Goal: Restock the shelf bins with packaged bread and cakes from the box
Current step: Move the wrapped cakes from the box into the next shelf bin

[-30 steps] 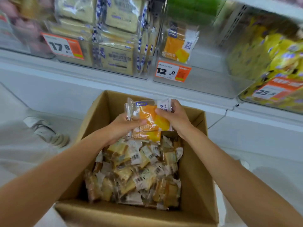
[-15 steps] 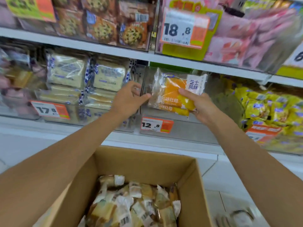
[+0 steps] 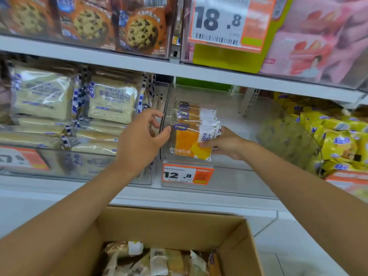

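An orange-and-white bread packet [image 3: 187, 142] stands upright at the front of a clear shelf bin [image 3: 235, 176] marked 12.8, with similar packets behind it. My right hand [image 3: 225, 143] pinches the packet's right edge inside the bin. My left hand [image 3: 142, 136] is at the bin's left front corner, thumb against the clear wall by the packet, fingers loosely curled round the wall's edge. The cardboard box [image 3: 235, 234] sits below, holding several wrapped breads and cakes [image 3: 159, 259].
A bin of pale toast loaves [image 3: 111, 100] stands left of the 12.8 bin. Yellow snack bags [image 3: 338, 136] fill the bin on the right. The upper shelf holds cookie packs [image 3: 139, 28] and pink packs [image 3: 318, 42] behind an 18.8 tag [image 3: 225, 22].
Both hands lifted the orange packet out of the box up to the shelf and set it inside the 12.8 bin. My left hand has come off the packet onto the bin wall.
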A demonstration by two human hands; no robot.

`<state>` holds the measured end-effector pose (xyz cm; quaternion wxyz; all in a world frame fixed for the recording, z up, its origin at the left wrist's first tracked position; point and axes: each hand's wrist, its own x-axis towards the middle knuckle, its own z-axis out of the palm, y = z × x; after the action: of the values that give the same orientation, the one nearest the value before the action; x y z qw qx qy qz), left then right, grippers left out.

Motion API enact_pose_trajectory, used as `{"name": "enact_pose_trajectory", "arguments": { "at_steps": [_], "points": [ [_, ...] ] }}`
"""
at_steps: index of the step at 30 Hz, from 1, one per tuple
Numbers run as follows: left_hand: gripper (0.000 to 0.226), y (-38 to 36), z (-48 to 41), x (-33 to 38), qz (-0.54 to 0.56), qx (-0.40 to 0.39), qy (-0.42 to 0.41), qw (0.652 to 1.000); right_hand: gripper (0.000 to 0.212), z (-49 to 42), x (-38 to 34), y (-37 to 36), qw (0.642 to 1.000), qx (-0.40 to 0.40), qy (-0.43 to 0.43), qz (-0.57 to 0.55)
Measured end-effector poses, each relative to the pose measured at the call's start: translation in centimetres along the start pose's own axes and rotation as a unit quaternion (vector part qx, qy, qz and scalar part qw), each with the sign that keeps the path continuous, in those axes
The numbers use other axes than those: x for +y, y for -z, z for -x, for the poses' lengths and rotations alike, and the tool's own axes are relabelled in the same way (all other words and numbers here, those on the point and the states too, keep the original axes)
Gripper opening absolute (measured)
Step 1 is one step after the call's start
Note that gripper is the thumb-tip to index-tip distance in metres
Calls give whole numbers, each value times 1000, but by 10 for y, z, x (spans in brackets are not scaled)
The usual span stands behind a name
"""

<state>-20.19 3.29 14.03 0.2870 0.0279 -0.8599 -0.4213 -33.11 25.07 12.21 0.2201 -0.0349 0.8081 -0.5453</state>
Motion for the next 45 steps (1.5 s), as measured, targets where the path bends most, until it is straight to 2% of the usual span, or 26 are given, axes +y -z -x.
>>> {"name": "enact_pose_trajectory", "arguments": {
  "at_steps": [3,6,8,9,11,14,16,18,21,24,28,31,33,35,36,40,42,45],
  "points": [
    [26,0,1,2,-6,0,-6,1000,71,-5,-1,-1,999,14,-19,-29],
    [27,2,-1,3,-4,-8,-5,1000,90,3,-4,1,999,30,-26,-8],
    [26,4,-1,5,-9,-8,-9,1000,109,20,-7,1,994,91,-13,55],
    [25,4,0,7,-15,-3,-11,1000,110,33,-10,0,987,128,8,100],
    [22,8,7,15,-33,13,-21,999,92,62,-13,-5,962,205,71,164],
    [17,17,31,28,-54,35,-46,997,43,111,-13,-23,930,255,195,176],
    [17,19,58,30,-8,6,-21,1000,27,142,-3,-41,926,240,249,149],
    [18,17,90,20,31,-51,35,998,23,166,19,-66,939,192,247,143],
    [22,12,143,-14,17,-155,151,976,18,185,76,-105,963,54,150,216],
    [24,12,196,-62,-8,-222,242,945,20,183,152,-136,953,-61,43,295],
    [19,19,247,-119,-34,-212,341,915,35,171,236,-181,933,-130,-43,334],
    [19,25,269,-144,-4,-187,404,895,59,165,287,-231,916,-225,-39,329],
    [20,29,279,-154,-7,-183,417,890,78,160,317,-260,885,-275,-21,376],
    [20,31,284,-161,-7,-180,432,884,80,155,331,-274,856,-276,21,437],
    [20,31,285,-162,-6,-177,436,882,74,153,333,-274,856,-258,51,446],
    [21,26,281,-165,4,-176,435,883,31,147,310,-249,887,-207,142,387],
    [23,22,279,-162,32,-162,441,882,31,146,283,-230,907,-194,152,342],
    [38,21,274,-148,91,-176,450,871,35,152,229,-193,963,-156,110,188]
  ]
}}
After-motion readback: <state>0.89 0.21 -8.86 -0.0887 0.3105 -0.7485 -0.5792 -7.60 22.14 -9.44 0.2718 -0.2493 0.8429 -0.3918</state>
